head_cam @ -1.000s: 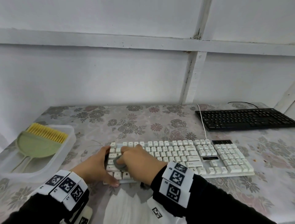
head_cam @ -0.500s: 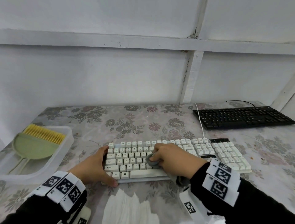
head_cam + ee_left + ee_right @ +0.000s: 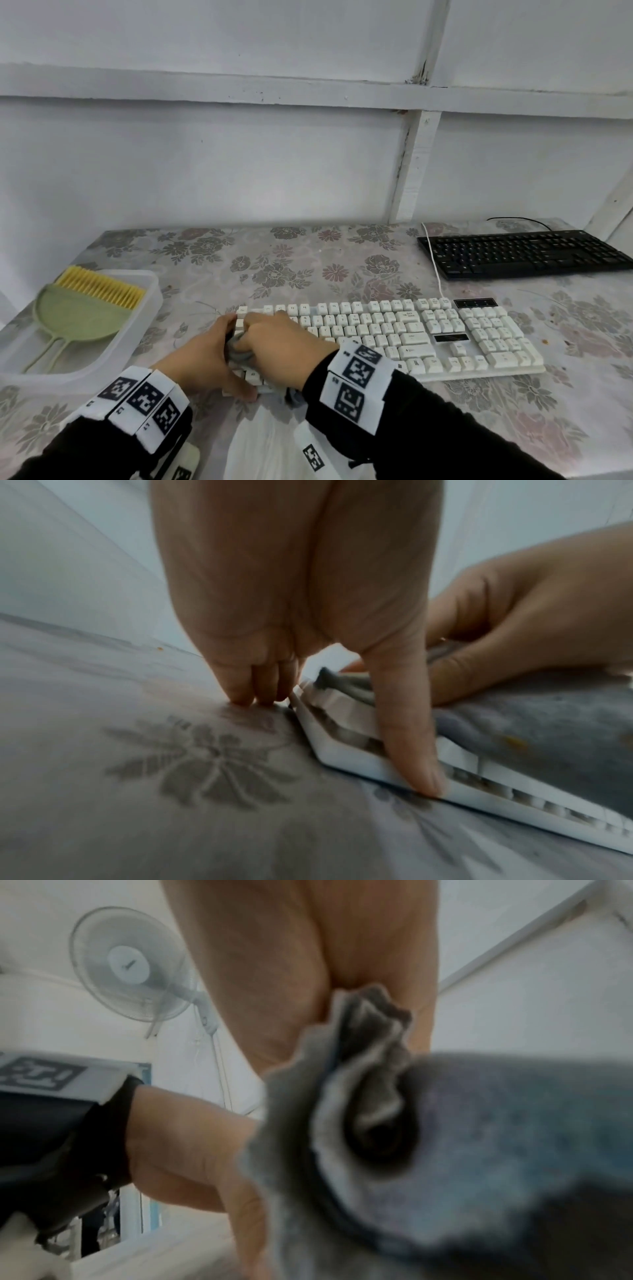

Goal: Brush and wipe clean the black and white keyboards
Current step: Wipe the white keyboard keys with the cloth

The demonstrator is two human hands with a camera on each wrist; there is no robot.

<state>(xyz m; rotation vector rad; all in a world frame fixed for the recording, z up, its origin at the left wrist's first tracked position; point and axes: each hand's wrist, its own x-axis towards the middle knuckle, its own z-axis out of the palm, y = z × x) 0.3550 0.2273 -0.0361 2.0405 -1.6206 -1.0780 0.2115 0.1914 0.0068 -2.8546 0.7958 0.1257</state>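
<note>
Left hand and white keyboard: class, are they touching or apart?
Touching. The left wrist view shows the left hand's thumb pressed against the white keyboard's near corner edge.

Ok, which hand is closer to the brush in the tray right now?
Left. The left hand steadies the white keyboard at its left end, on the side facing the brush. The right hand wipes with the grey cloth just beyond it, farther from the tray.

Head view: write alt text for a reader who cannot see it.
A person's right hand rubs a bunched grey cloth over the left end of a white keyboard while the left hand steadies that end, on a floral tablecloth. A black keyboard lies far right; a green brush with yellow bristles sits in a clear plastic tray at left.
</note>
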